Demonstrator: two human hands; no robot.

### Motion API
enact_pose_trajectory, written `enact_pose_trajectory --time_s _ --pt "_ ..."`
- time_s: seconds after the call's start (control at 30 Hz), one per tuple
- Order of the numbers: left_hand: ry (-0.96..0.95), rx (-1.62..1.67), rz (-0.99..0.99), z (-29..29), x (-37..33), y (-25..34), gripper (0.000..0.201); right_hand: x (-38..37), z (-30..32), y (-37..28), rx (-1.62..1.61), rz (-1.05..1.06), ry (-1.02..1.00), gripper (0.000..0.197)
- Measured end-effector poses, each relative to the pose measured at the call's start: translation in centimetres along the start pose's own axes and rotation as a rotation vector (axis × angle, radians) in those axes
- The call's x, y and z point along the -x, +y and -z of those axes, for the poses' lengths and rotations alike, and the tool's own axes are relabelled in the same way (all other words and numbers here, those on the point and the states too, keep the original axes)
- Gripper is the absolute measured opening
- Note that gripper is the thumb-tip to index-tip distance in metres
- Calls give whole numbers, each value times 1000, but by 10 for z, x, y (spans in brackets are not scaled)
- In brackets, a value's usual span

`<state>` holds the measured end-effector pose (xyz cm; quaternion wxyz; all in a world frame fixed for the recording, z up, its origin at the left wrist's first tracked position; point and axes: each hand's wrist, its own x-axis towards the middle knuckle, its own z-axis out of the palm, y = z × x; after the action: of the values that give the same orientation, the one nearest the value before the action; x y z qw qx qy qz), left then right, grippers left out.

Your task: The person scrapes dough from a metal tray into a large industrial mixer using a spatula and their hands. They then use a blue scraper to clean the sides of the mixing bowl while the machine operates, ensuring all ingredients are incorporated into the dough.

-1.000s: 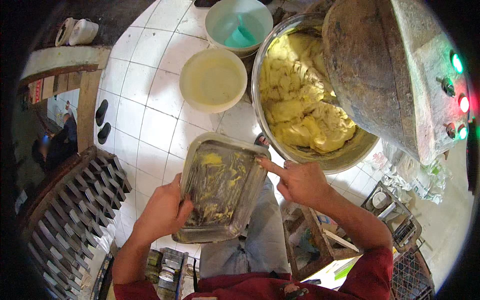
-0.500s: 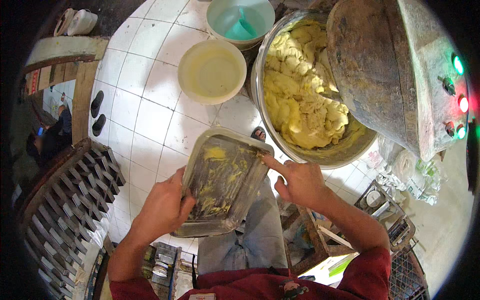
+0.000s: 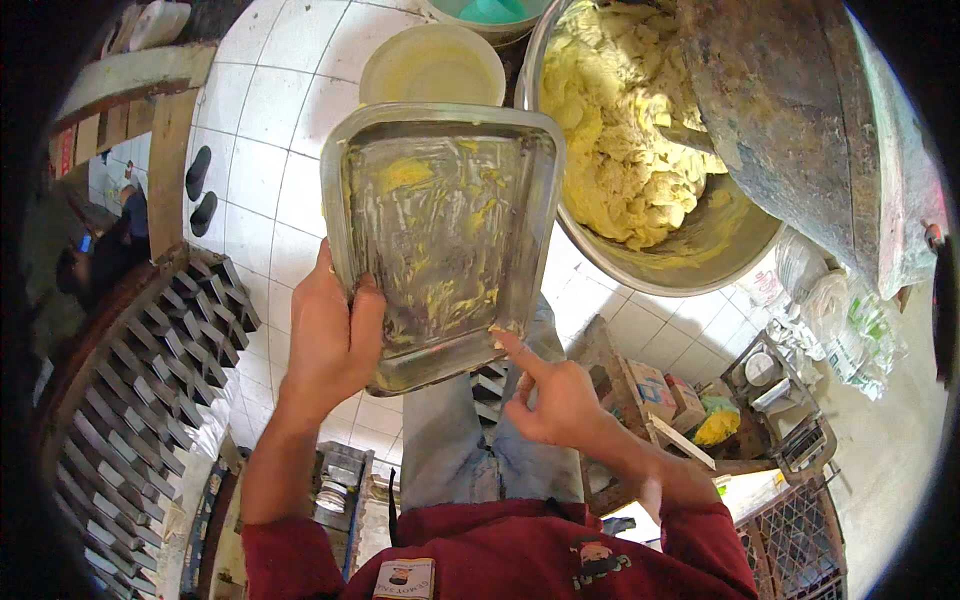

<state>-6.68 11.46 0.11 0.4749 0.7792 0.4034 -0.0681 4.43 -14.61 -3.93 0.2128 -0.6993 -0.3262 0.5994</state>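
one rectangular tray (image 3: 430,235), smeared yellow inside, observed at centre of the frame. left hand (image 3: 337,335): fingers clamped on its left side. right hand (image 3: 560,400): index extended to the tray's lower right corner, thumb apart. metal bowl (image 3: 735,235) with yellow dough (image 3: 620,150), upper right.

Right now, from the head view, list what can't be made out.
All in the head view:
Left bare hand: some fingers hidden behind the rectangular grey metal tray.
Tray's underside: faces away from the camera.
Round steel bowl: upper right part covered by the domed grey machine housing.
Turquoise plastic scoop: cut off by the picture's upper edge.
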Motion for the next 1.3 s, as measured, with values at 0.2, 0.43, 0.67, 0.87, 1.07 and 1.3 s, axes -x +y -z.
enact_pose_trajectory --time_s 0.2,0.43,0.67,0.87,1.07,1.3 --pt "259 200 -40 -43 12 -31 32 -3 -42 -7 -644 -79 -49 90" --pt "470 478 108 -61 9 -43 23 -8 -40 -25 -1383 -51 -349 73" --pt "562 248 274 -40 27 -94 29 -25 63 28 -768 147 363 65" --pt "639 681 412 -46 30 -110 32 -143 170 170 626 67 673 90" --pt "611 470 441 -40 48 -125 37 -194 209 156 901 -506 263 102" --pt "567 514 449 -32 44 -100 47 -112 202 199 1026 -399 105 70"
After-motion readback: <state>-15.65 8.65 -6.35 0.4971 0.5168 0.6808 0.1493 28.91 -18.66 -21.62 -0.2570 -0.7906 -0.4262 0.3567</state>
